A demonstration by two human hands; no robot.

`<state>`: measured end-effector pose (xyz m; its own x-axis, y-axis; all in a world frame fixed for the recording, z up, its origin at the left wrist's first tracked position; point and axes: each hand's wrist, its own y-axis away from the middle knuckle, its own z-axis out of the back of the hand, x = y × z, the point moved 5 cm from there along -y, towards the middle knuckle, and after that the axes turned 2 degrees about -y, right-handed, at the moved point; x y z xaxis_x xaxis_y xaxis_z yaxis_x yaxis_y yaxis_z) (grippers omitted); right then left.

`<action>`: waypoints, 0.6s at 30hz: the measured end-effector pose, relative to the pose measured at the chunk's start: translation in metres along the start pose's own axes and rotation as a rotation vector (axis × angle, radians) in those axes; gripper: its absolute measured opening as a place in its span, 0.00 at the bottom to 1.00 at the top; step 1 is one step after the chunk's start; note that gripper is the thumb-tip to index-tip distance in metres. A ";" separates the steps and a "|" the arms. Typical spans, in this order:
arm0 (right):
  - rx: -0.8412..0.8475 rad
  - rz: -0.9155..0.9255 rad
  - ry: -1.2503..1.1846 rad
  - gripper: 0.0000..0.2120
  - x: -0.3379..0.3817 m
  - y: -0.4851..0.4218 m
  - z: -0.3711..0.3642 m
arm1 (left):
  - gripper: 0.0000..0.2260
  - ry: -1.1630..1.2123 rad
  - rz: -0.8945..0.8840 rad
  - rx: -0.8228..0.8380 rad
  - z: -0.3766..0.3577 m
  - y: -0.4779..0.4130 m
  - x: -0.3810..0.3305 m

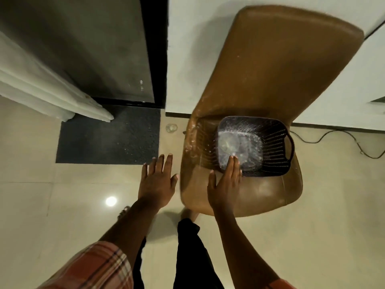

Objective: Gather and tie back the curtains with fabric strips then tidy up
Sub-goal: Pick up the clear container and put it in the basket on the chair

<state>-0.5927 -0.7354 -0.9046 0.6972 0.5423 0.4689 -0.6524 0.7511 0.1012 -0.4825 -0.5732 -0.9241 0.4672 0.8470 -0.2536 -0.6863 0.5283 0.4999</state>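
The pale tiled floor (pixel 62 205) fills most of the view. A white wall (pixel 187 59) stands at the far side. A big brown chair (pixel 281 59) stands against that wall, with its seat facing the person. To the left of the wall is a tall dark door (pixel 93 49) with a black frame.

The white curtain (pixel 41 90) hangs at the far left, in front of the door. It is bunched in thick folds, and its bottom end sits at the far left corner of a dark mat (pixel 108 138) on the floor. I cannot see a strip around it.

A dark basket (pixel 273 147) full of small holes sits on the chair seat. Something clear and shiny (pixel 235 142) lies inside it, but it is too blurry to tell what it is.

The person has 2 bare hands out. The left hand (pixel 157 182) is flat and spread wide above the floor, just beside the chair, and holds nothing. The right hand (pixel 226 184) reaches over the near edge of the basket. Its fingers are straight and pressed together, with the thumb out to the side. The fingertips are over the clear thing, but I cannot tell if they touch it.

A thin black cable (pixel 333 134) runs along the floor on the right. A small clear round thing (pixel 171 127) lies on the floor between the mat and the chair.
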 end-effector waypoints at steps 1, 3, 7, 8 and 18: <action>0.026 0.000 0.000 0.32 0.012 0.016 -0.006 | 0.29 0.010 0.004 -0.005 0.007 0.010 0.014; 0.082 -0.011 0.036 0.33 0.038 0.041 -0.014 | 0.29 0.041 0.010 -0.004 0.013 0.025 0.040; 0.270 0.058 0.139 0.32 0.100 0.078 -0.030 | 0.29 0.072 0.042 -0.036 0.027 0.055 0.100; 0.305 0.062 0.122 0.33 0.103 0.078 -0.034 | 0.29 0.078 0.063 -0.040 0.026 0.057 0.105; 0.315 0.087 0.165 0.34 0.193 0.058 -0.077 | 0.29 0.133 0.120 -0.002 0.043 0.050 0.185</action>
<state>-0.4734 -0.5580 -0.8761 0.6572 0.6715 0.3424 -0.7527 0.5610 0.3445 -0.4067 -0.3928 -0.9100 0.3040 0.9044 -0.2994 -0.7341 0.4227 0.5315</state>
